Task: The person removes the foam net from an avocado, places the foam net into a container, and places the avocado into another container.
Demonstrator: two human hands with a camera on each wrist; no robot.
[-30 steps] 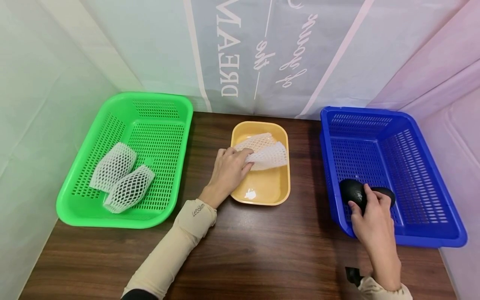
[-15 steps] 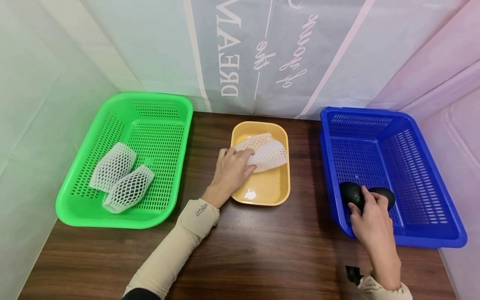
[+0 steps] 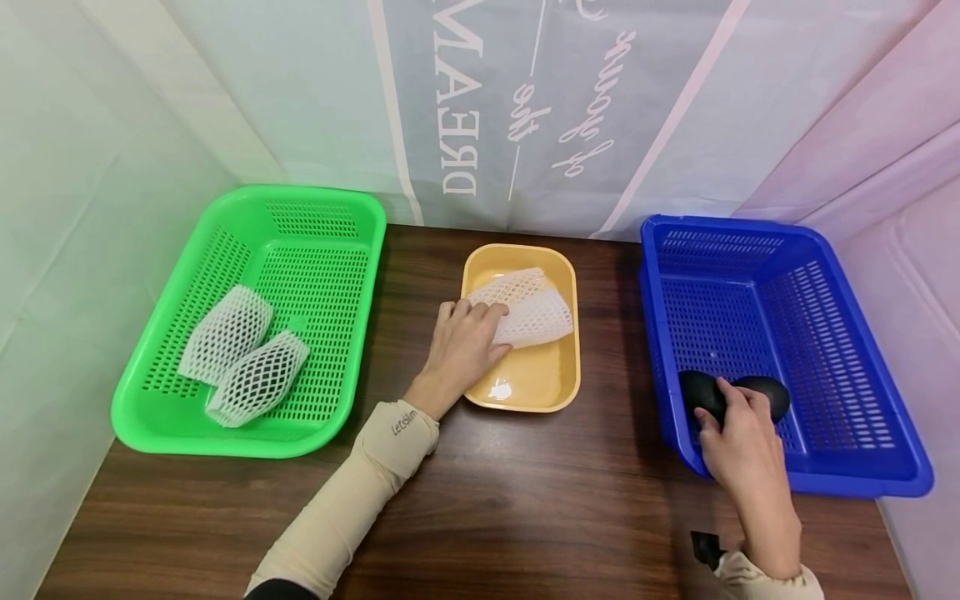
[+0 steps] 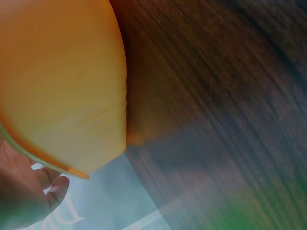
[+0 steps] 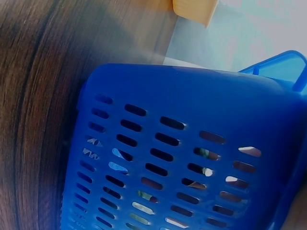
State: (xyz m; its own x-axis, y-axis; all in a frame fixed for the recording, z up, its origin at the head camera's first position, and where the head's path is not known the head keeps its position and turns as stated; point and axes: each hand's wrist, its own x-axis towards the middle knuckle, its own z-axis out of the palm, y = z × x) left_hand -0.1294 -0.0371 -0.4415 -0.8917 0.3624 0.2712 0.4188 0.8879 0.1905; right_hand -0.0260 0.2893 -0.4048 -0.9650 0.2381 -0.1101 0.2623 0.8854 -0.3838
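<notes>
Head view: left hand (image 3: 463,343) pinches a net (image 3: 536,321), long axis pointing right. Right hand (image 3: 741,442) has fingers round a fruit (image 3: 697,393).

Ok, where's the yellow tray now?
In the head view, the yellow tray sits between the green basket on the left and the blue basket on the right.

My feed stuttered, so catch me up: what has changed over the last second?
The left hand and the foam net sleeve it holds in the yellow tray shifted slightly toward the person. The right hand moved slightly left and nearer the person, along with the left black avocado-like fruit it holds. Nothing was visibly picked up or released; the green basket and blue basket stayed put.
</notes>
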